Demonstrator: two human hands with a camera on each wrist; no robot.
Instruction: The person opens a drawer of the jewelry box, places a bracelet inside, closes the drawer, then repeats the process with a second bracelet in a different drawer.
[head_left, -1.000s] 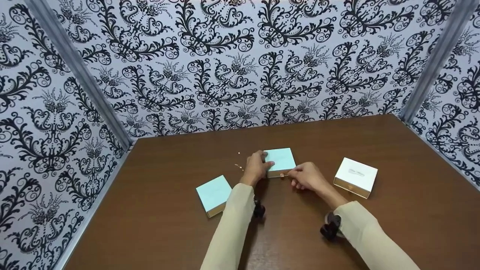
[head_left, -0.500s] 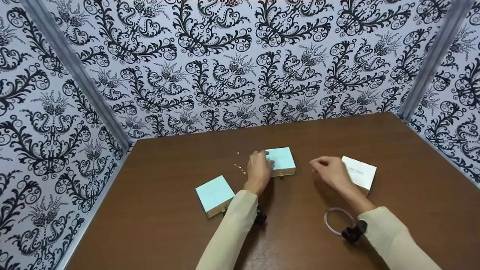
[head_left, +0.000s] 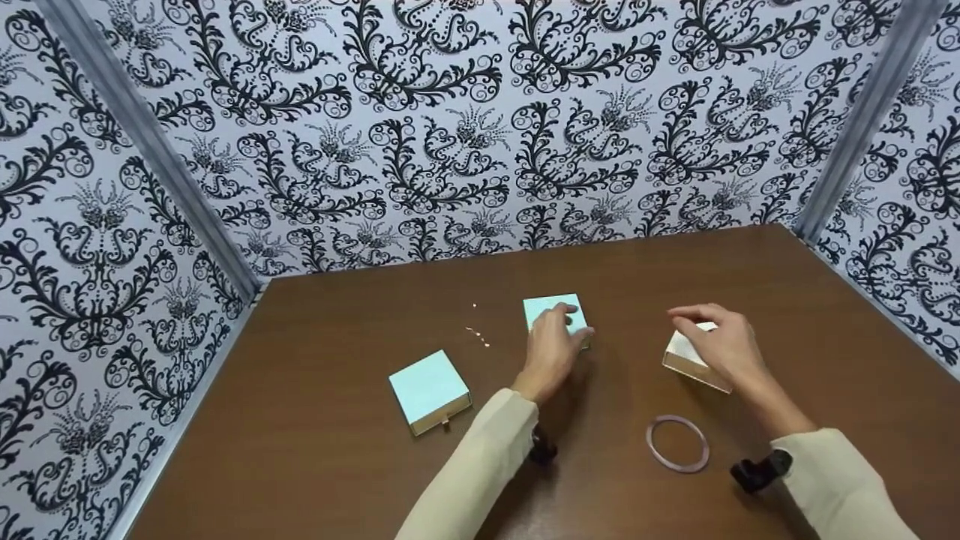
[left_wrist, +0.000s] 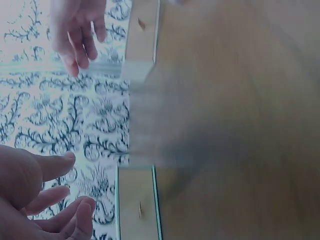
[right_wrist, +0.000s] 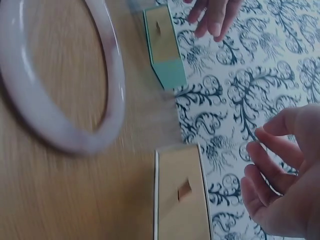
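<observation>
My left hand (head_left: 551, 349) is over a mint-green box (head_left: 538, 307) in the middle of the table, covering part of it. In the left wrist view its fingers are loosely bent, with nothing between them, beside the box's tan front with a small pull tab (left_wrist: 140, 210). To the right, my right hand (head_left: 726, 346) overlaps a white box (head_left: 694, 373) with a gold-tan front. The right wrist view shows that hand's fingers loosely curled, holding nothing, apart from the box front and its tab (right_wrist: 184, 190). A pale pinkish bangle (right_wrist: 12, 55) lies flat nearer the person.
A second mint box (head_left: 429, 386) with a tan front and tab sits left on the brown table (head_left: 315, 420). Tiny pale pieces (head_left: 480, 337) lie in a short row between the two mint boxes. Patterned wall panels (head_left: 450, 150) enclose the back and sides.
My right hand has left the middle mint box's front and moved right, over the white box, uncovering the bangle. My left hand has shifted from that mint box's left edge rightward across it.
</observation>
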